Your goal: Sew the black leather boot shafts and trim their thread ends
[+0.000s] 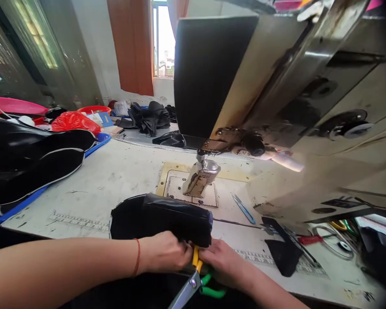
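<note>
Curled the left hand (pixel 167 253) into a tight grip at the lower edge of a black leather-look upper (pixel 167 216), just in front of the sewing machine's metal post (pixel 201 178). Wore a red string bracelet (pixel 137 257) on the left wrist. Bent the right hand (pixel 221 257) in against the upper's right end, also in front of the post; could not tell its grip, with the fingers partly hidden. Saw a pair of scissors (pixel 194 282) farther in front of the post, yellow handle between the 2 hands, green handle to the right, blade pointing down and left; could not tie the scissors surely to either hand.

Found blue thread snips (pixel 244 209) lying on the white table (pixel 116 171) right of the post. Spotted a black scrap (pixel 284 257) and a red-handled screwdriver (pixel 310 240) farther right of the post, toward the front. Noted a blue tray (pixel 98 140) well left of the post, bearing black pieces with white edging (pixel 51 171), and a red plastic bag (pixel 75 123) beyond. Made out a heap of black cut pieces (pixel 151 118) behind the post, to its left.
</note>
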A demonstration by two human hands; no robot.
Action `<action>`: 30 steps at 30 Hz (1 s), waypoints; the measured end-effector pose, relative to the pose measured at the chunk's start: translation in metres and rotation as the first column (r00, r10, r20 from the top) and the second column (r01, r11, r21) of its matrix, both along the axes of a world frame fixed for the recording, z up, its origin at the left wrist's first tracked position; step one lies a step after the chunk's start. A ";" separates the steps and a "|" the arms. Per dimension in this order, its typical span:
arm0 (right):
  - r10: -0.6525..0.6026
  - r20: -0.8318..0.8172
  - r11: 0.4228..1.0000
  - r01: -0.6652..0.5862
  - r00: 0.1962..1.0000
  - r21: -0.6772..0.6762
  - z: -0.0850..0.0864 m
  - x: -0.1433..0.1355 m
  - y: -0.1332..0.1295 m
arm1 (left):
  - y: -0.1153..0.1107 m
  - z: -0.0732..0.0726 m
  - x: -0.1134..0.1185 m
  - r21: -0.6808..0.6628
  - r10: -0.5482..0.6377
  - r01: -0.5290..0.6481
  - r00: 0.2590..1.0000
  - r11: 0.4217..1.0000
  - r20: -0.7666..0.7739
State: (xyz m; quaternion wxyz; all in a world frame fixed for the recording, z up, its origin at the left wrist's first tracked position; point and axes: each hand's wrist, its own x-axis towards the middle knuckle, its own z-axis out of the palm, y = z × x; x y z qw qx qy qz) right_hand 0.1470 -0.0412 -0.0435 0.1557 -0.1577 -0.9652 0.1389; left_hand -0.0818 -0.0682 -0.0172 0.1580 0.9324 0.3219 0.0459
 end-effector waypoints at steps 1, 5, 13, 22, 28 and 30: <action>0.003 -0.015 0.999 -0.004 1.000 -0.053 0.002 0.005 0.002 | -0.001 0.000 0.001 -0.006 -0.030 0.031 0.999 1.000 0.016; 0.032 -0.096 0.972 -0.053 0.995 -0.230 0.016 0.029 0.008 | -0.002 0.001 0.004 -0.155 0.191 -0.187 0.982 0.970 0.006; -0.123 0.305 0.992 0.112 0.944 0.056 0.044 0.098 0.041 | 0.009 -0.006 0.027 -0.394 0.506 -0.494 0.859 0.775 -0.082; -0.206 0.442 0.978 0.196 0.873 0.068 0.049 0.094 0.068 | 0.008 -0.014 0.021 -0.367 0.440 -0.394 0.897 0.843 0.046; -0.125 0.482 0.992 0.114 0.867 0.053 0.044 0.077 0.081 | 0.004 -0.027 0.020 -0.260 0.425 -0.383 0.896 0.886 0.129; -0.097 0.468 0.995 0.075 0.879 0.066 0.039 0.077 0.085 | 0.004 -0.030 0.020 -0.254 0.426 -0.384 0.895 0.887 0.132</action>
